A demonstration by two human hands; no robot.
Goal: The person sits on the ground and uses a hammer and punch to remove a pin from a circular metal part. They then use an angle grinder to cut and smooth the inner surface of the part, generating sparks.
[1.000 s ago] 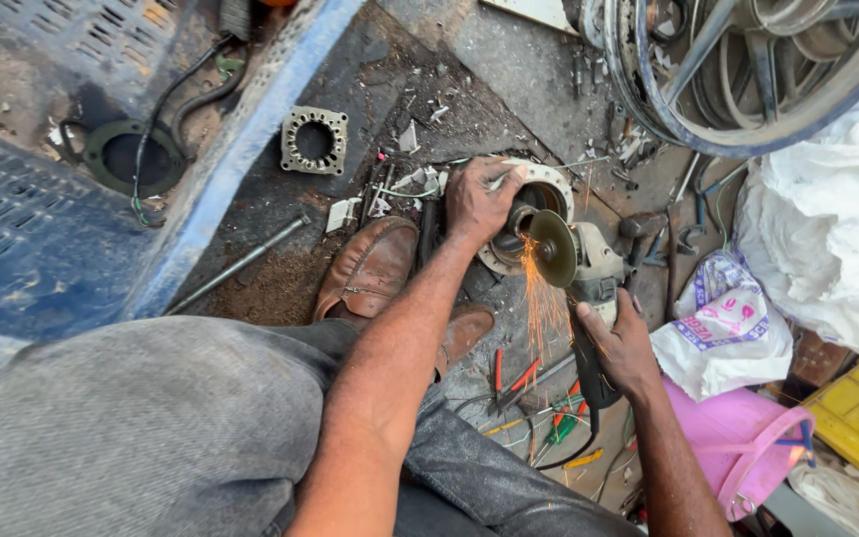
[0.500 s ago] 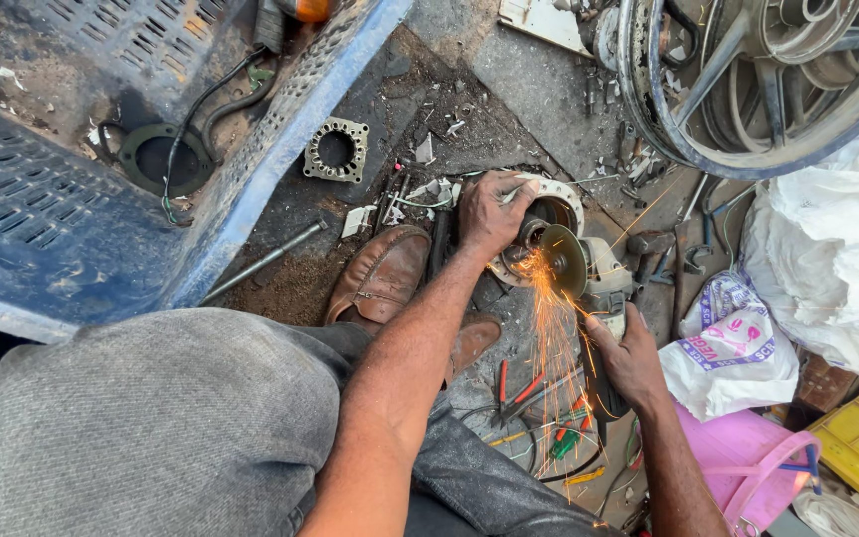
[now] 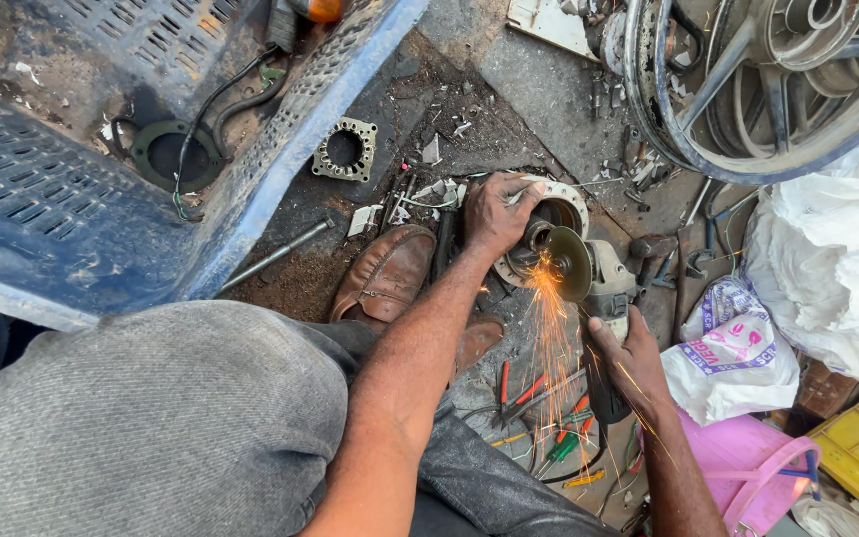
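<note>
The left hand (image 3: 494,214) stays pressed on the round grey metal hub ring (image 3: 561,204), its grip clamped on the rim at 12 o'clock of the brown leather shoe (image 3: 385,273). The right hand (image 3: 628,353), closed around the grey angle grinder (image 3: 599,288), has tilted the disc in (sparks now stream toward 6 o'clock), so cutting continues.

Ground: grimy concrete floor (image 3: 549,89), daylit — blue perforated metal panel (image 3: 42,199) at left, spoked wheel (image 3: 777,89) and white plastic sacks (image 3: 827,268) at right.
</note>
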